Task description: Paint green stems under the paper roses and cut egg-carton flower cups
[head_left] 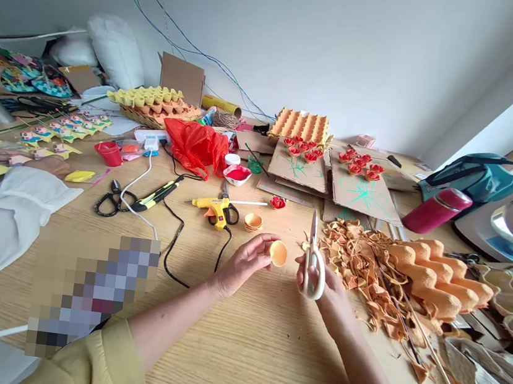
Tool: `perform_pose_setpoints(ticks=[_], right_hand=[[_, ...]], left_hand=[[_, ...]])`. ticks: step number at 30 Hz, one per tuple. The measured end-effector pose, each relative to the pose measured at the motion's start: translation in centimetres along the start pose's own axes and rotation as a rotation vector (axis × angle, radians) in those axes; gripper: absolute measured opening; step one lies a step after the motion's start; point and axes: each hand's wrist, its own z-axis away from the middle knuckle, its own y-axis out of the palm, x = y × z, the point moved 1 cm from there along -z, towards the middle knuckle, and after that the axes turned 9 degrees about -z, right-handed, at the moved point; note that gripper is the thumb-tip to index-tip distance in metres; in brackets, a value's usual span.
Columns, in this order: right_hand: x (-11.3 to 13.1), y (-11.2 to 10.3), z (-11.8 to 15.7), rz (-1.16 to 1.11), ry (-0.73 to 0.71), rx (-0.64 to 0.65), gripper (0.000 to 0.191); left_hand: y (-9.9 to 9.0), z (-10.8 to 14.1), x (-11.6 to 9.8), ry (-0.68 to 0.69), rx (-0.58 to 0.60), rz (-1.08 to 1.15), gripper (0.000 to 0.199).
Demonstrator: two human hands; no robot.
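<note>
Between the thumb and fingers of my left hand (248,258) is a small orange egg-carton cup (278,253), its hollow facing me. My right hand (326,288) is closed around the white handles of a pair of scissors (315,271), whose blades point up and away from me. The cup and the scissors are apart. Beyond my left hand sits a small stack of similar cut cups (253,221). A red paper flower (277,202) lies just behind them. Right of the scissors spreads a heap of orange carton scraps (352,253).
A yellow glue gun (217,208) with a black cord lies left of the cups, near black-handled scissors (115,198). Cardboard sheets (363,199) carry several red flowers. Orange egg trays (438,273) and a red thermos (437,210) stand right. A co-worker's sleeve (14,218) reaches in at left.
</note>
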Motion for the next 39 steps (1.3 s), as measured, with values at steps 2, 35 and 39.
perform_pose_setpoints(ticks=[2, 35, 39], right_hand=[[0.0, 0.2, -0.2, 0.004, -0.006, -0.053, 0.048], [-1.2, 0.1, -7.4, 0.87, -0.202, -0.21, 0.022], [-1.5, 0.6, -9.1, 0.934, -0.19, -0.22, 0.022]], left_hand=[[0.0, 0.0, 0.2, 0.002, 0.017, 0.013, 0.04], [-2.9, -1.0, -0.9, 0.392, -0.586, -0.539, 0.03], [-3.9, -1.3, -1.2, 0.416, -0.644, -0.671, 0.028]])
